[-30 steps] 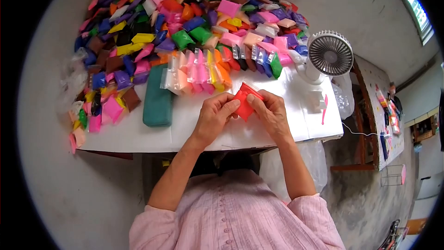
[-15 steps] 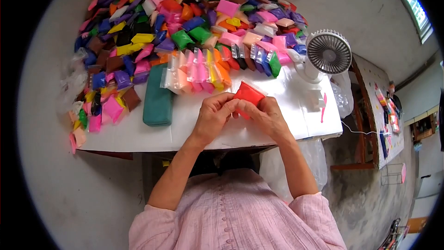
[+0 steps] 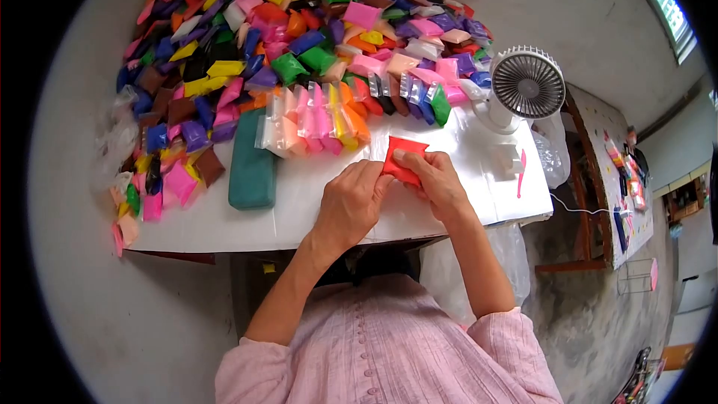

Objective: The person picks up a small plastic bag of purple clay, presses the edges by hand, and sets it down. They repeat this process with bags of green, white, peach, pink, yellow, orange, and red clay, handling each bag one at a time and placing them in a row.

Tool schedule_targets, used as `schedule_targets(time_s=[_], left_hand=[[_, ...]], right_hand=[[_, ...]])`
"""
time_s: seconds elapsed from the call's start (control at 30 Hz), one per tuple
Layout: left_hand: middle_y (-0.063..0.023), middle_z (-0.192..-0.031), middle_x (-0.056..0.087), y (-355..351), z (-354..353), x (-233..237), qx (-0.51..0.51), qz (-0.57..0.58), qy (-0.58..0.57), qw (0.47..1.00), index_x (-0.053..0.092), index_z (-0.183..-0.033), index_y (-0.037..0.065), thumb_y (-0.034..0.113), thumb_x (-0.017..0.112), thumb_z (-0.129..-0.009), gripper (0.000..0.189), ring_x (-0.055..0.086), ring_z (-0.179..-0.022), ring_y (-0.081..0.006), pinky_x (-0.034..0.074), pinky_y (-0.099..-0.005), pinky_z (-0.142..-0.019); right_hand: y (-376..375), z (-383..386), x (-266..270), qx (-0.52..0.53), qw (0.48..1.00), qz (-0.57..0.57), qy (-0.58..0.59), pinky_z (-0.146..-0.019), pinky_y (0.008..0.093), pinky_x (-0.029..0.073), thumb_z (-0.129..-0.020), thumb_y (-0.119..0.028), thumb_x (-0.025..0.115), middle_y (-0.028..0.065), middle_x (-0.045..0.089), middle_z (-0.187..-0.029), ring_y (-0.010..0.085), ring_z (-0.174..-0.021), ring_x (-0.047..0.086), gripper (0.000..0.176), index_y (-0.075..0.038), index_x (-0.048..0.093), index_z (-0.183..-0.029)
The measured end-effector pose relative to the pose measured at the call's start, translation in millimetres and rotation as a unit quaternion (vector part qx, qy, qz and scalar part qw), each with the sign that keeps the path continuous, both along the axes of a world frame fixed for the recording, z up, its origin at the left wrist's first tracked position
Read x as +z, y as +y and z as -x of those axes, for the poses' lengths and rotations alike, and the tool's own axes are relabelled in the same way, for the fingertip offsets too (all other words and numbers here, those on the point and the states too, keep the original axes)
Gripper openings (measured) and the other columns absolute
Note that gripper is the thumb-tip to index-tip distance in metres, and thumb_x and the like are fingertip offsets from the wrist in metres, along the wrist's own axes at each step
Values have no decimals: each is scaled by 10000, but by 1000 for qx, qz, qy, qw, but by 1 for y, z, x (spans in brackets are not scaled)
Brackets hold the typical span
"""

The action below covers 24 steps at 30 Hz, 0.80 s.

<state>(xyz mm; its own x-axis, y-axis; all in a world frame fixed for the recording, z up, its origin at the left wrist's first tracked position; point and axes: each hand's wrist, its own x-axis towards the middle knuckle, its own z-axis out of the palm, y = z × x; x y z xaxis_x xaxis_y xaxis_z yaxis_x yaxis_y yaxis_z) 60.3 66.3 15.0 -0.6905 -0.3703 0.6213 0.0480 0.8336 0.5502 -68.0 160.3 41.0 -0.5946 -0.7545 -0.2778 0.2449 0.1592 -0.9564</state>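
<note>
A red packet (image 3: 404, 158) is between my two hands above the white table, near its front edge. My right hand (image 3: 437, 183) grips it from the right, with the thumb lying on its face. The fingers of my left hand (image 3: 351, 202) are closed at the packet's lower left corner. Behind my hands stands a row of clear-topped packets (image 3: 318, 116) in peach, pink, yellow, orange, red, black, brown, purple, blue and green. A teal case (image 3: 253, 168) lies left of that row.
A large heap of coloured packets (image 3: 224, 67) covers the back and left of the white table (image 3: 187, 228). A white fan (image 3: 527, 90) stands at the right, with a pink tool (image 3: 521, 172) near it. Another table (image 3: 636, 239) with items is farther right.
The red packet has turned and its clear edge no longer shows. My left hand has moved slightly down, and my right thumb now lies on the packet's face.
</note>
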Motion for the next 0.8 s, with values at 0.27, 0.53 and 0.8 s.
schedule_targets(time_s=[0.27,0.53,0.8], left_hand=[[-159,-744,573,-5,-2,-2,13,42,-30,999,519,-816,11,74,581,-867,102,587,-720,-357,472,-441,-621],[-157,-716,567,-7,0,-1,22,15,-25,999,516,-810,9,86,564,-883,117,590,-694,-352,474,-437,-606],[-148,-735,570,-8,-2,-3,12,28,-40,999,521,-830,15,90,577,-870,101,586,-690,-341,476,-432,-605]], right_hand=[[1,6,-1,51,993,-47,93,-422,229,307,-889,-355,656,8,569,-604,46,-482,428,365,-39,629,-706],[21,3,-2,55,755,12,653,-512,375,430,-848,-269,674,97,536,-690,257,-605,568,275,-33,546,-791],[23,5,3,116,689,-44,714,-545,368,459,-848,-181,630,93,542,-713,249,-684,597,176,-42,559,-768]])
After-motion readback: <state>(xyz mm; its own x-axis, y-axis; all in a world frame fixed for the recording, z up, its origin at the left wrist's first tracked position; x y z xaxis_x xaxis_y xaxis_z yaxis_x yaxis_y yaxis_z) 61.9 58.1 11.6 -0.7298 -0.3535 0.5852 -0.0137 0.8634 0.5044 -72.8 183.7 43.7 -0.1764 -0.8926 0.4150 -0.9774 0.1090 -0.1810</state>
